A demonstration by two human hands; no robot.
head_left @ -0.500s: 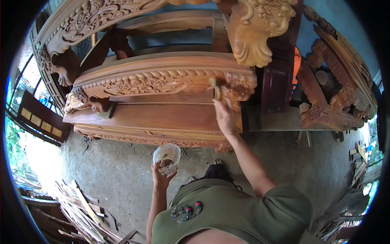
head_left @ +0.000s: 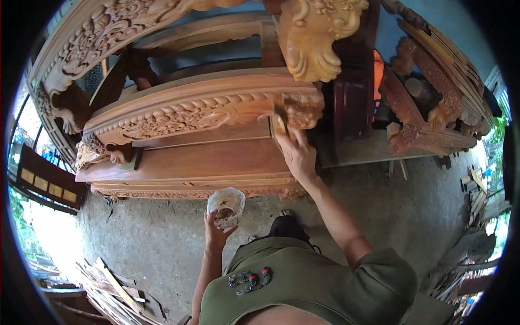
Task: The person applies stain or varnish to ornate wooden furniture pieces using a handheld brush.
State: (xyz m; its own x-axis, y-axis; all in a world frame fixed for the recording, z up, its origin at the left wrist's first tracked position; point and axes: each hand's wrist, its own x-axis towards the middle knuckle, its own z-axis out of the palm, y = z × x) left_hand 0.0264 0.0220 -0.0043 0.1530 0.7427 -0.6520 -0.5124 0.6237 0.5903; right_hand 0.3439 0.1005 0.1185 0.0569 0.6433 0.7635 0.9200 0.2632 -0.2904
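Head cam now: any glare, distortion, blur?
Head view, overall: strong wide-angle distortion, black corners; head view, left: daylight blows out part of the concrete floor; head view, upper centre: the brush in the right hand looks slightly soft, possibly motion blur.

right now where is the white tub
In the head view, the white tub is held in the left hand, left of centre, in front of the carved wooden furniture.

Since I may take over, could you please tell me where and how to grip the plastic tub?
Probably the outer wall of the plastic tub, from the far side: the left hand cups the near side, and the open mouth shows brown stuff inside.
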